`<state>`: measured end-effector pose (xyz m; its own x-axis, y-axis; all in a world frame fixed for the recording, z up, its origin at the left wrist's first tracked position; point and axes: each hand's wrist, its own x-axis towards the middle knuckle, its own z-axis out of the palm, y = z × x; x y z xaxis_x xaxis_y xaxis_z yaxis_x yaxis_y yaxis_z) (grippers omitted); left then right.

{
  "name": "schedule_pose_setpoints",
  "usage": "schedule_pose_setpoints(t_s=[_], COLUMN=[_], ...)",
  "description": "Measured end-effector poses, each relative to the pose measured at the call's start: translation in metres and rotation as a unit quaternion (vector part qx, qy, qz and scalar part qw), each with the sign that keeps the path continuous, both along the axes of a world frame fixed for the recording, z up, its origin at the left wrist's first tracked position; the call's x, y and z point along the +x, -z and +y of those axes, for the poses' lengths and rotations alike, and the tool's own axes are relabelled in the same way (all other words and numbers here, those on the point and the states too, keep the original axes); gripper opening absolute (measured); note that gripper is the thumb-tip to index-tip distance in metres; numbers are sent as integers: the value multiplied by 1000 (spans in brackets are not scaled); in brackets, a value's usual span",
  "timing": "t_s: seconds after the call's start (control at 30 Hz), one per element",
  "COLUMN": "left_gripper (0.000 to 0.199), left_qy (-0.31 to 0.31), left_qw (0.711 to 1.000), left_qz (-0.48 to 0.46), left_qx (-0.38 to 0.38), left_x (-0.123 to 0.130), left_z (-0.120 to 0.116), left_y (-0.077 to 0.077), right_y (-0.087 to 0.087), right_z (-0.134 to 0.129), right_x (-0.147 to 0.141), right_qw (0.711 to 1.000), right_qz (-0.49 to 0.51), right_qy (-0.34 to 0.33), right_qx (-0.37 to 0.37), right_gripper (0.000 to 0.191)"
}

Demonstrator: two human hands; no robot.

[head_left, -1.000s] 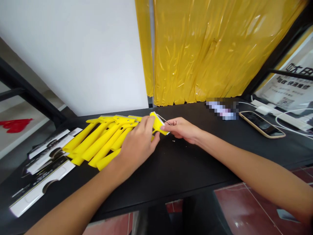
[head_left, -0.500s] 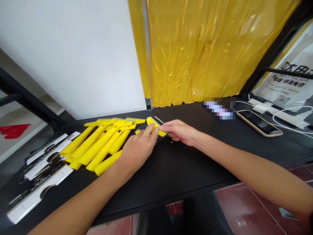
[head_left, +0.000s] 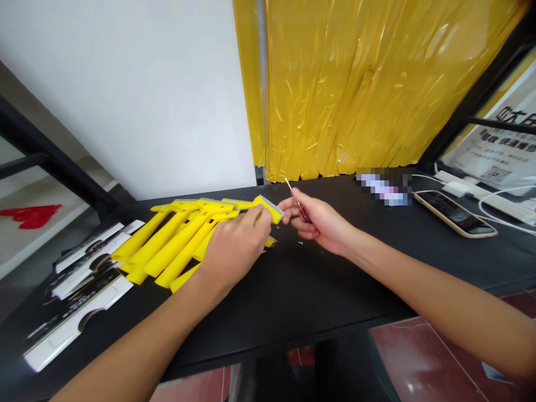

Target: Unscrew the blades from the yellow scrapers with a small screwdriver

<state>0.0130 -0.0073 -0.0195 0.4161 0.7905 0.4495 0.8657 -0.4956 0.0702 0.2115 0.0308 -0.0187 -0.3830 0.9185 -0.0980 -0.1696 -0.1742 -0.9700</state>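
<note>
Fingers of my right hand (head_left: 320, 223) pinch a slim red-handled precision screwdriver (head_left: 300, 207), its steel tip pointing up. My left hand (head_left: 237, 243) curls closed over a yellow plastic scraper (head_left: 268, 207) at the edge of a heap of yellow plastic scrapers (head_left: 176, 240), partly covering them, on a black table (head_left: 293, 301). Tiny metal screws (head_left: 300, 243) lie just beside my right hand. Further left lie white packaged cards (head_left: 79, 321); to the right, a gold-edged smartphone (head_left: 454, 215) and a white power strip (head_left: 481, 195).

A white wall (head_left: 125, 95) meets a hanging yellow plastic sheet (head_left: 347, 84) behind a black table (head_left: 318, 290). A printed poster (head_left: 494, 148) stands at the right, black metal bars (head_left: 42, 131) cross the left side, and dark red floor tiles (head_left: 422, 357) show below the table.
</note>
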Motion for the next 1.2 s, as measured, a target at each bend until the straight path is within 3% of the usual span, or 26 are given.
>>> schedule_pose_setpoints(t_s=[0.07,0.13,0.2,0.27,0.37,0.43,0.53,0.63,0.73,0.9,1.2], left_gripper=[16,13,19,25,26,23,20,20,21,25,26], left_qy=[-6,-16,-12,4,1,-11,-15,-35,-51,-27,-19], left_qw=[995,969,909,828,740,708,677,658,665,679,692], left_qz=[-102,-240,-395,-518,-605,-622,-634,-652,-654,-649,-639], left_qx=[-1,-50,-135,-215,-294,-334,-373,-375,-357,-341,-336], left_x=[-4,-5,-3,1,7,10,7,-1,-9,-12,-10], left_z=[5,10,13,15,15,16,19,22,24,22,18], left_y=[-2,-5,-7,-11,-14,-13,-7,0,3,3,3], right_y=[-4,-7,-8,-10,-16,-24,-35,-41,-42,-36,-35], right_z=[6,16,29,38,43,39,31,28,28,30,31], right_x=[8,21,37,52,73,84,98,104,104,99,94], right_qw=[995,981,961,922,884,871,840,812,806,806,758], right_qz=[-21,-65,-141,-222,-317,-360,-418,-447,-447,-450,-504], right_qy=[66,113,113,109,54,-23,-157,-231,-220,-231,-263], right_qx=[75,145,212,297,339,335,307,296,319,307,320], right_gripper=[44,37,27,33,48,49,36,23,15,15,22])
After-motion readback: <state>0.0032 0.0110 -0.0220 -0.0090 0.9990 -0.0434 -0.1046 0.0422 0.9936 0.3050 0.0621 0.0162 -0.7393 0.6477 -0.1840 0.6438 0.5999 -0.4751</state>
